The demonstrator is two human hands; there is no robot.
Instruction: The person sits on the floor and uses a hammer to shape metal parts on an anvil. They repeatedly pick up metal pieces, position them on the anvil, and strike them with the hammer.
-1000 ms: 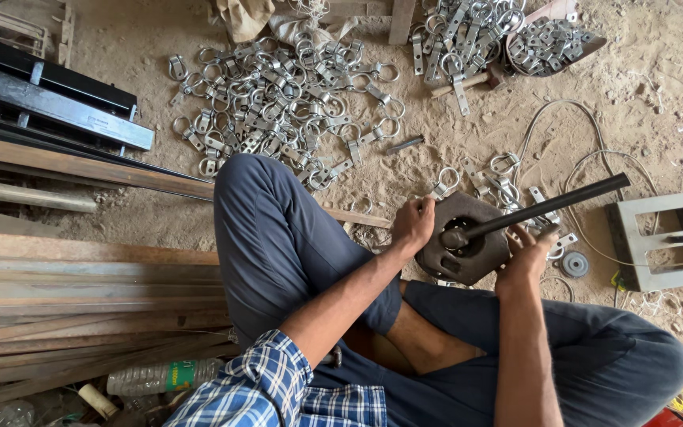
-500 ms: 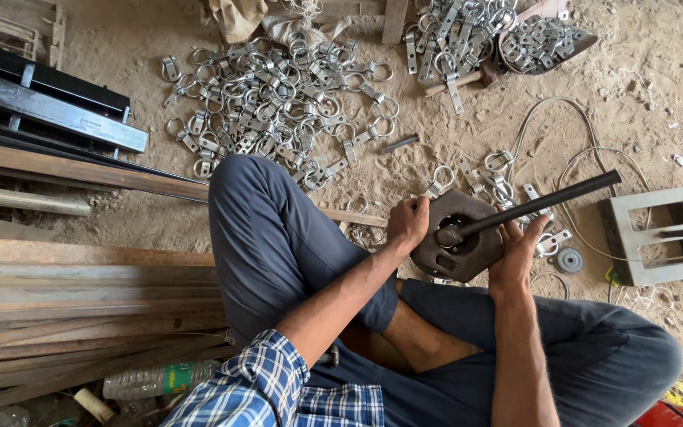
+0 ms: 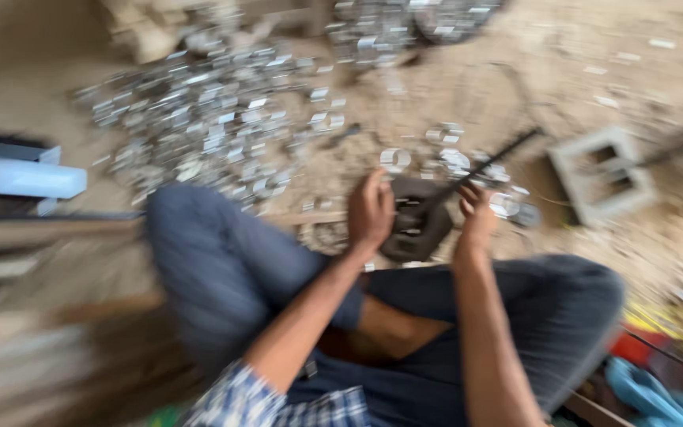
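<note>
The picture is badly blurred by motion. I sit cross-legged on a sandy floor. A dark round metal block (image 3: 416,225) lies in front of my legs, with a long black rod (image 3: 488,162) slanting up and right from it. My left hand (image 3: 369,212) grips the block's left edge. My right hand (image 3: 476,215) rests at the block's right side, near the base of the rod; whether it holds something small is lost in the blur. Shiny metal rings (image 3: 452,158) lie just beyond the block.
A wide scatter of silvery metal clamps (image 3: 215,119) covers the floor ahead, with another heap (image 3: 405,24) at the top. A grey square frame (image 3: 602,174) lies to the right. Dark and pale bars (image 3: 17,178) and wooden planks (image 3: 33,253) lie on the left.
The view has swung and turned blurry, so everything sits further right and lower. Both hands stay at the round block with the rod in place.
</note>
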